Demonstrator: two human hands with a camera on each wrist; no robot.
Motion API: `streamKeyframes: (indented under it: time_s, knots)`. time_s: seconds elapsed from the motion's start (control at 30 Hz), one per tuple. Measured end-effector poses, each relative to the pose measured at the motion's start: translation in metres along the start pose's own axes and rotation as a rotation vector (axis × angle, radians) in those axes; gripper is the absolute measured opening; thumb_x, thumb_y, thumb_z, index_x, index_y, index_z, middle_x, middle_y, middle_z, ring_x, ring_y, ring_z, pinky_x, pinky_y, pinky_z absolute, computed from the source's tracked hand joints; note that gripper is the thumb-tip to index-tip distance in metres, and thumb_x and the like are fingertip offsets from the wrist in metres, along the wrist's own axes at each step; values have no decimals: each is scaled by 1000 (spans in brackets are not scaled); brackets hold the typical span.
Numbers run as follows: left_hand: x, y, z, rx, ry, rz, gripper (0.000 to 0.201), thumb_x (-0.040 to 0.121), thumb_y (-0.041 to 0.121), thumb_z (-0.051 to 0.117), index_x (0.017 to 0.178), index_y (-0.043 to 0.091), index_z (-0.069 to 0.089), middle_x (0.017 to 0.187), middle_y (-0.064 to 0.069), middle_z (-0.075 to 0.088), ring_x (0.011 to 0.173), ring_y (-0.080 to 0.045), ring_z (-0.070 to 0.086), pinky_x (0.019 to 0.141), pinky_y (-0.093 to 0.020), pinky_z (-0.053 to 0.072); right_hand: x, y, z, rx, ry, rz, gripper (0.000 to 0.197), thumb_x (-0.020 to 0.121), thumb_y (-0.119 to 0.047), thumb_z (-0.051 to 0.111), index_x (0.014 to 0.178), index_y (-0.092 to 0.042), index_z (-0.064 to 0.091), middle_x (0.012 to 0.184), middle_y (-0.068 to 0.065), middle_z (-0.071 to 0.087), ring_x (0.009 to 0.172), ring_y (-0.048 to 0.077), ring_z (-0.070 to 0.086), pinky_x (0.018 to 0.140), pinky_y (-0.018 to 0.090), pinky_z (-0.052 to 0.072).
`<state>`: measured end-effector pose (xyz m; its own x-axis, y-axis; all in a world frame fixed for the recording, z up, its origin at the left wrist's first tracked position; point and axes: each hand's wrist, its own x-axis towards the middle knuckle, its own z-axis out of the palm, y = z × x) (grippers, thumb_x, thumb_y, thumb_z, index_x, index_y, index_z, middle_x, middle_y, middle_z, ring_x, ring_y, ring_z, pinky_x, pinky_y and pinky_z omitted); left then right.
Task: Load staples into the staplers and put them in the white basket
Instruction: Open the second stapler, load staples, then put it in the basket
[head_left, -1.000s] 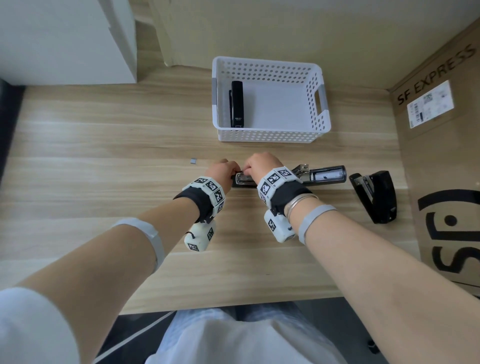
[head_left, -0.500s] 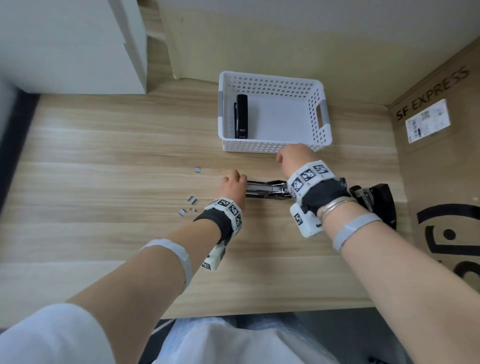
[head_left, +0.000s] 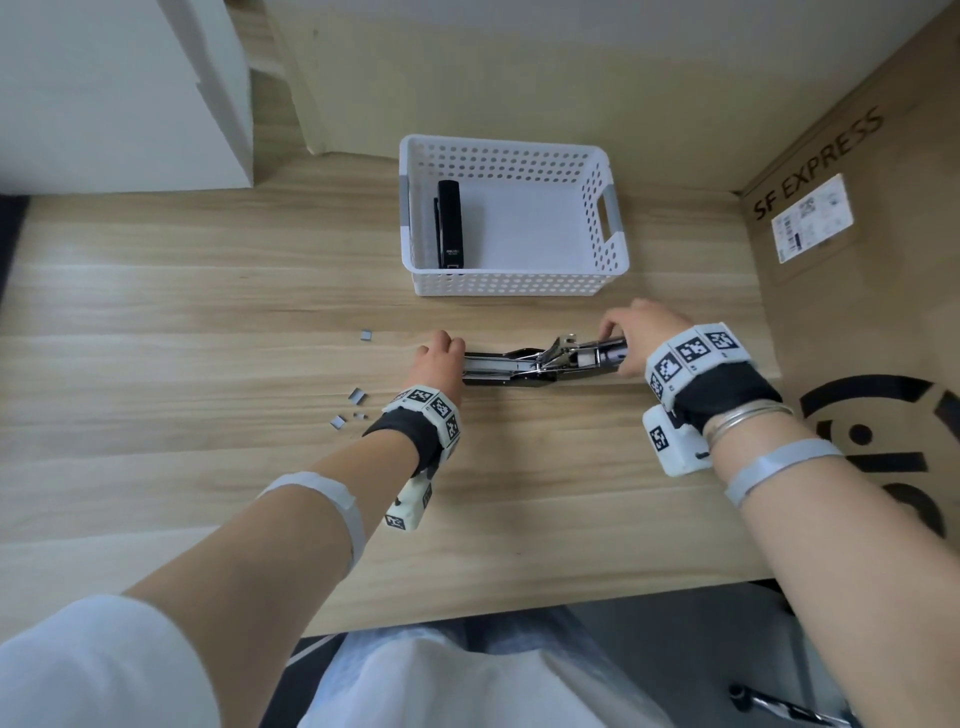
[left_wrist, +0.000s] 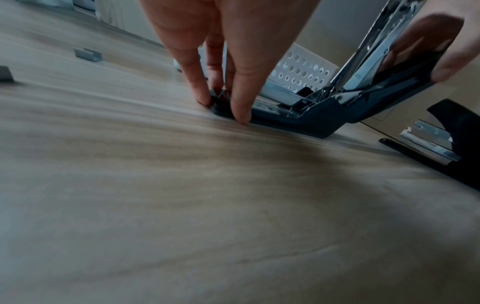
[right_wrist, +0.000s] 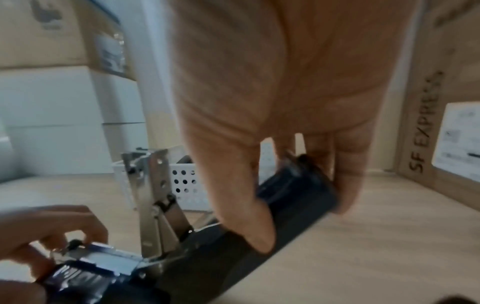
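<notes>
An opened black and silver stapler (head_left: 540, 364) lies across the wooden table, its metal magazine (right_wrist: 153, 195) tilted up. My left hand (head_left: 441, 358) pinches the front end of its base (left_wrist: 298, 115) with fingertips (left_wrist: 241, 115) against the table. My right hand (head_left: 623, 343) grips the black top cover (right_wrist: 298, 195) between thumb and fingers at the other end. Behind them stands the white basket (head_left: 514, 283) with one black stapler (head_left: 449, 223) lying along its left side. Another open black stapler (left_wrist: 441, 144) lies to the right, hidden by my right wrist in the head view.
Several loose staple pieces (head_left: 356, 397) lie left of my left wrist, and one more (head_left: 367, 336) farther back. A cardboard box (head_left: 857, 260) marked SF EXPRESS walls off the right side. A white cabinet (head_left: 104, 93) stands at the back left.
My right hand has slid from the stapler's left end to the cover at its right end and taken hold of it. The left hand stays on the base's front end.
</notes>
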<state>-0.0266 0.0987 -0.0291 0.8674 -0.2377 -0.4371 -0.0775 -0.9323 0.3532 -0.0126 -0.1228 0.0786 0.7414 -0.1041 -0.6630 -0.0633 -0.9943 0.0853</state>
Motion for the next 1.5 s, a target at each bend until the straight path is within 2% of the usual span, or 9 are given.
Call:
streamKeyframes:
  time_s: [0.27,0.43,0.63,0.73,0.9,1.1,1.2,1.37,1.5]
  knots:
    - [3,-5,-4,-55,10,14,43,83,3,61,123,4,45,130,-13,43,112,-36,50,97,-38,43,-11,-66,-13,92,158,-263,38,75,-21,73,110,-17,60,103,2,53,97,20,55,79,27,46]
    - [3,-12,-8,-211,38,-26,47,75,0,66,120,3,51,127,-14,49,110,-33,56,93,-34,43,4,-111,6,19,189,-361,39,80,-30,71,117,-23,62,115,0,59,107,23,58,87,35,50]
    - [4,-17,-11,-282,41,-16,48,72,1,67,118,4,56,122,-16,53,106,-33,57,89,-32,44,26,-125,17,-61,132,-364,37,80,-34,72,113,-20,65,115,1,59,108,24,58,77,33,46]
    - [4,-17,-11,-284,28,-15,47,72,1,67,118,4,55,123,-16,52,105,-33,57,89,-33,45,30,-124,17,-31,109,-365,38,80,-34,72,115,-22,64,115,1,58,107,23,58,76,32,46]
    - [5,-17,-13,-264,-5,2,46,73,4,66,118,6,55,123,-15,51,104,-33,58,88,-32,45,29,-105,16,96,68,-355,45,78,-31,69,122,-26,57,119,3,57,111,24,54,89,35,49]
    - [6,-17,-16,-230,-42,18,47,76,9,65,122,11,54,125,-12,48,105,-32,58,90,-33,46,33,-81,25,74,-31,-276,62,72,-29,79,127,-21,52,118,4,64,105,26,62,85,32,50]
    - [8,-16,-18,-230,-58,19,47,75,8,65,120,10,54,124,-13,48,106,-32,57,90,-32,46,33,-78,36,47,10,-264,61,71,-23,77,125,-23,50,111,4,67,98,29,64,82,35,54]
    - [10,-13,-25,-201,-110,22,49,74,9,68,120,8,52,125,-15,46,106,-34,56,90,-33,45,31,-77,41,12,96,-276,36,76,-19,69,108,-15,56,100,9,68,88,31,65,74,36,55]
    - [13,-11,-56,-178,-98,81,51,73,9,72,120,7,52,125,-14,46,106,-34,57,88,-33,45,25,-66,30,107,165,-267,41,75,-29,71,112,-19,57,101,6,70,92,28,66,77,32,54]
